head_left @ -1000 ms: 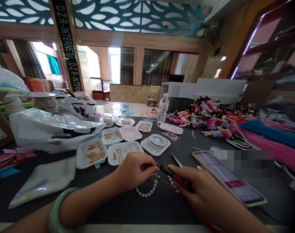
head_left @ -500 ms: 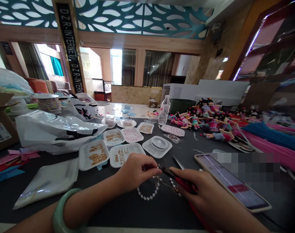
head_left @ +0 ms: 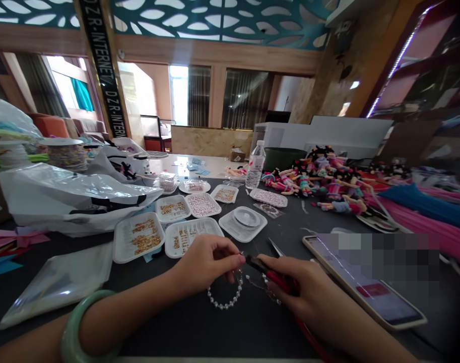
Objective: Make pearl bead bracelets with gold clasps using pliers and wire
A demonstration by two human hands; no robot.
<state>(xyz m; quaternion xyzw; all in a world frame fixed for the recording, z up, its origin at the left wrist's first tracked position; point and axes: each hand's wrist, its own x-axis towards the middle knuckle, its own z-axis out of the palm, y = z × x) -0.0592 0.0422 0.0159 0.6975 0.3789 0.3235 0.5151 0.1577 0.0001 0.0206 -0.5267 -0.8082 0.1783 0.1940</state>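
Note:
A beaded bracelet (head_left: 225, 305) of pearl-like beads hangs in a loop from the pinched fingers of my left hand (head_left: 210, 262). My right hand (head_left: 305, 290) is closed around red-handled pliers (head_left: 282, 282). Their dark jaws meet the end of the bracelet at my left fingertips; the exact grip there is too small to make out. A thin chain and more beads (head_left: 272, 295) dangle under the pliers. Just beyond my right hand, a pointed metal blade (head_left: 275, 247) lies on the dark table.
White trays of gold findings (head_left: 118, 252) and pink-white beads (head_left: 203, 205) stand ahead. A lidded white tray (head_left: 230, 229), a water bottle (head_left: 255, 166) and a pile of dolls (head_left: 324, 176) lie beyond. A phone (head_left: 369, 287) is at right, a clear plastic packet (head_left: 59, 282) at left.
The view has shifted slightly right and down. Both hands stay close together, my left fingertips and the bracelet now a little further from the chain under the pliers.

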